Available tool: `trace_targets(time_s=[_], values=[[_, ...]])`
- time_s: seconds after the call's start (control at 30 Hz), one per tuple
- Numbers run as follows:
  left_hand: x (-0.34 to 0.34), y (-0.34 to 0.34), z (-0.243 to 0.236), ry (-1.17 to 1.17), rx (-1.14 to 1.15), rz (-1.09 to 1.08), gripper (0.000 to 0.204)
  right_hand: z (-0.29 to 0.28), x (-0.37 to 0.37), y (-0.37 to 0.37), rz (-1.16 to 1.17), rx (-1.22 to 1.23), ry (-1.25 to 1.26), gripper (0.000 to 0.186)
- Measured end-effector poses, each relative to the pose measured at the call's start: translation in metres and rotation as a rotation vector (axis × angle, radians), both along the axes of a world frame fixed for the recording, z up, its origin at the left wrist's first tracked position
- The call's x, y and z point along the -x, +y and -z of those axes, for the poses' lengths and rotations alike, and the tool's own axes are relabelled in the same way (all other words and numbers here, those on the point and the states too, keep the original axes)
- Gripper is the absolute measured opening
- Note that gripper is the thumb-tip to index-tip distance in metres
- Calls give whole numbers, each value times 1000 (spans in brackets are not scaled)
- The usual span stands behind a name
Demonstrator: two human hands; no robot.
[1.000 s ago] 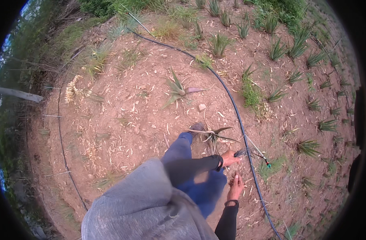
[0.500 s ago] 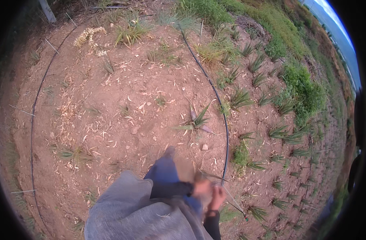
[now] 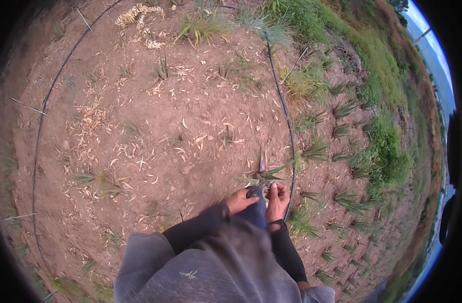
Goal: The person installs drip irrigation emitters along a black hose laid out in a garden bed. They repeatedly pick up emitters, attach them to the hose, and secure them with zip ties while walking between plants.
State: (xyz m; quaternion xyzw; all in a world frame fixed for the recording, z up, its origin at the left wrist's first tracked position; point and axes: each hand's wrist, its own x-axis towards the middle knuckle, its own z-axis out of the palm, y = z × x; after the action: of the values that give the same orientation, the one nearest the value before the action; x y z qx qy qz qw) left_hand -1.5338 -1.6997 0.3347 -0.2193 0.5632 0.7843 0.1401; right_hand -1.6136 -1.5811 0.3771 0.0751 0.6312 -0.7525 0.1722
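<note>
Both my hands are forward over my blue trouser leg (image 3: 252, 216), close to a spiky green plant (image 3: 271, 174) on the soil. My left hand (image 3: 240, 201) has its fingers drawn together beside a small dark thing (image 3: 253, 191) that I cannot make out. Just to the right, my right hand (image 3: 277, 201) is closed, thumb against fingers, near the plant's lower leaves. What it pinches, if anything, is too small to name. A purplish leaf or stalk (image 3: 262, 164) shows just beyond the plant.
A black hose (image 3: 290, 134) runs along the right of my hands, and another hose (image 3: 43, 118) lies far left. Beyond the right hose grow several rows of spiky plants (image 3: 352, 203). Dry leaf scraps (image 3: 92, 118) litter the reddish soil. A thin stake (image 3: 295, 64) leans near the hose.
My hands, blurred and close together beside my leg before, are now farther forward and slightly apart near the plant. The whole view has shifted, and the thin stick beside my hands no longer shows there.
</note>
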Motion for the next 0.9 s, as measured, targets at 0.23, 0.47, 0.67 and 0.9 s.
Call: trace_targets(time_s=[0.23,0.47,0.67,0.9], values=[[88,-130,21,-78,-28,-123,23,50,172,-72,126,237,-114,10],[165,-302,20,-143,-344,-571,40,38,323,-243,-296,202,-151,29],[256,-404,2,-172,-401,-771,45,38,386,-376,-683,26,-78,13],[429,-563,23,-205,-308,-483,55,65,495,-488,-672,-146,-89,15]])
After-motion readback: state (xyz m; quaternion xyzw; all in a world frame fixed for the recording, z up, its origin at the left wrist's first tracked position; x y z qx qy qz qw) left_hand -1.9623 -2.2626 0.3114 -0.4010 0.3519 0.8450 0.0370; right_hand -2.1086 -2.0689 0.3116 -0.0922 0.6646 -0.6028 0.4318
